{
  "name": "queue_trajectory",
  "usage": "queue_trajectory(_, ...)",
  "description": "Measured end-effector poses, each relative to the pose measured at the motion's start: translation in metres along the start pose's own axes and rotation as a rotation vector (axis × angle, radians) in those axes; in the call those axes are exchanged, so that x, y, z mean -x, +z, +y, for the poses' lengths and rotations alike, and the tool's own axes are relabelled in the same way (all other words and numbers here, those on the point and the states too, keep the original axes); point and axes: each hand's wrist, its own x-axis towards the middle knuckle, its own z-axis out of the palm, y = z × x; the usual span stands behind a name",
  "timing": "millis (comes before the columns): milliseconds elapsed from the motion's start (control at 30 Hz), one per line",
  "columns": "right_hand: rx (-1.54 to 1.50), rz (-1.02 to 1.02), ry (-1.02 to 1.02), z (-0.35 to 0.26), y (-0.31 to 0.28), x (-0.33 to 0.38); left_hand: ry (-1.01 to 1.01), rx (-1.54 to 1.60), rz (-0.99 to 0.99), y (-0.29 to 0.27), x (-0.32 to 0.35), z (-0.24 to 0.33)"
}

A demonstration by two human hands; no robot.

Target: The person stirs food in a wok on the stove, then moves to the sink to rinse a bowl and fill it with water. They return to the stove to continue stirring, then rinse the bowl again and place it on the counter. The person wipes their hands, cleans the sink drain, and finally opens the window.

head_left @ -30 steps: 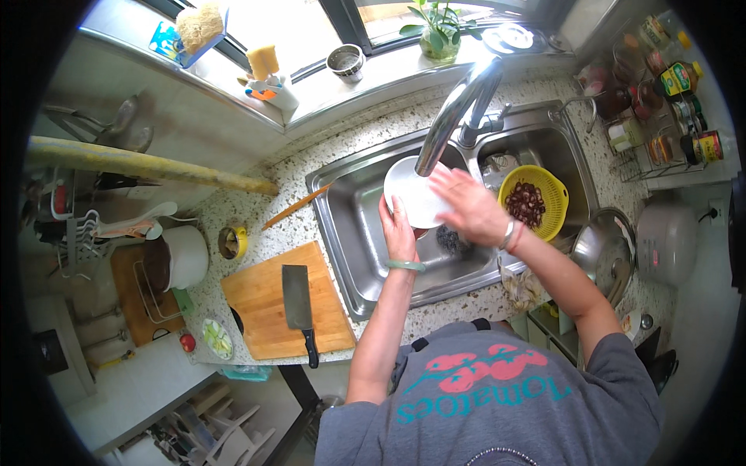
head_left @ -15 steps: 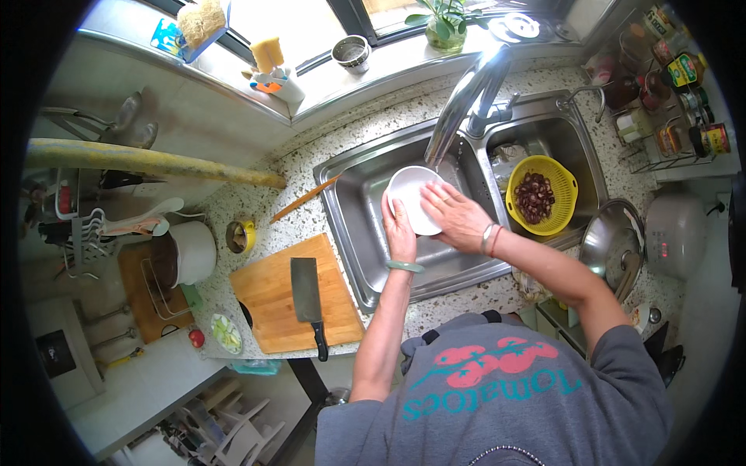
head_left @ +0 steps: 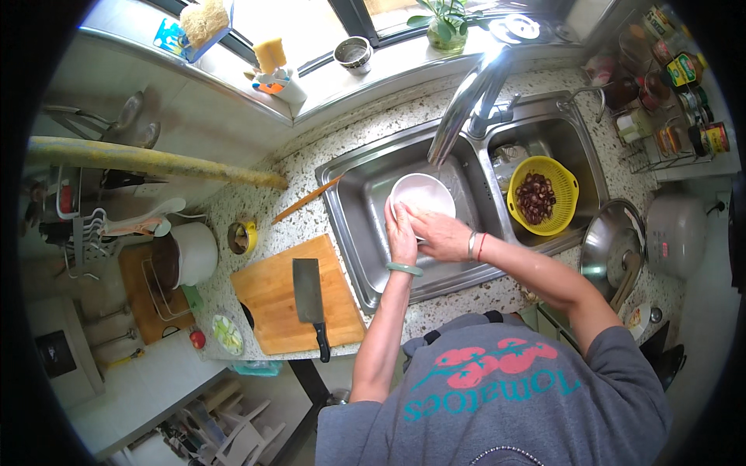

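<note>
The white bowl (head_left: pixel 429 194) sits between my hands over the sink's left basin (head_left: pixel 362 211), near the tap (head_left: pixel 457 113). My left hand (head_left: pixel 401 235) grips its near-left side, thumb by the rim; my right hand (head_left: pixel 444 236) rests at the near edge, fingertips partly hidden, so I cannot tell how tightly they close. I judge it light, stiff, slippery when wet and easily chipped, best held by rim and wall together. Around it: smooth steel, curved shiny metal, a slotted yellow colander (head_left: pixel 573 190), speckled counter (head_left: pixel 284 237), flat wooden board (head_left: pixel 268 291)
</note>
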Motion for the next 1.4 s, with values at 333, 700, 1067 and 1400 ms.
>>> queue_trajectory(333,0.613,-0.075,-0.045,0.025,-0.005,0.016,0.079,-0.077,-0.006,-0.011,-0.004,0.001)
queue_trajectory(700,0.23,0.209,0.086,0.03,-0.024,0.039,-0.146,0.204,-0.021,-0.019,-0.003,0.011)
queue_trajectory(1067,-0.761,0.335,0.81,0.0,-0.057,0.022,0.291,-0.157,-0.012,0.039,-0.014,-0.014)
queue_trajectory(1400,-0.714,0.607,0.814,0.013,-0.034,0.03,0.324,-0.193,0.055,0.053,-0.022,-0.03)
